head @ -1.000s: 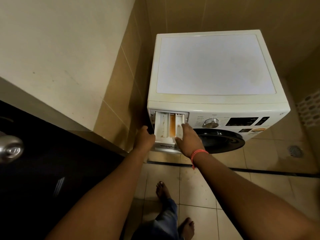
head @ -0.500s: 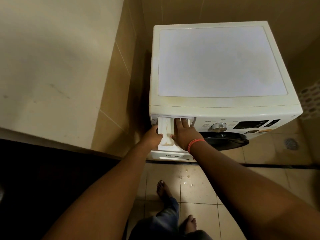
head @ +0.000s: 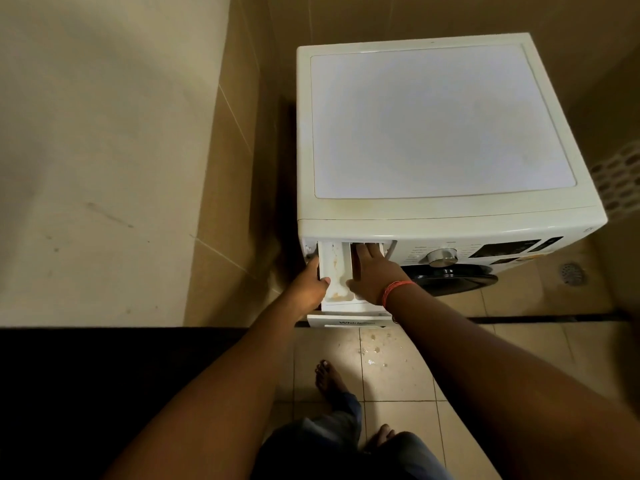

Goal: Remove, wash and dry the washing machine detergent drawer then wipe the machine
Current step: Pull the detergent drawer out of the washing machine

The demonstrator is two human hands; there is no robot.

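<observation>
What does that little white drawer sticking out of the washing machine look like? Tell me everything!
The detergent drawer is white plastic, pulled partway out of the top left of the washing machine's front. Its left compartment shows yellowish-orange stains. Its front panel, bearing a brand name, points towards the floor. The left hand grips its left edge, thumb over the rim. The right hand lies flat inside the right part, fingers reaching towards the back.

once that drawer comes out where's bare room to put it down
The washing machine top is bare from edge to edge. The floor tiles right of the feet, toward the drain, are free too. It is crowded at the detergent drawer, gripped by the left hand, the right hand inside.
</observation>
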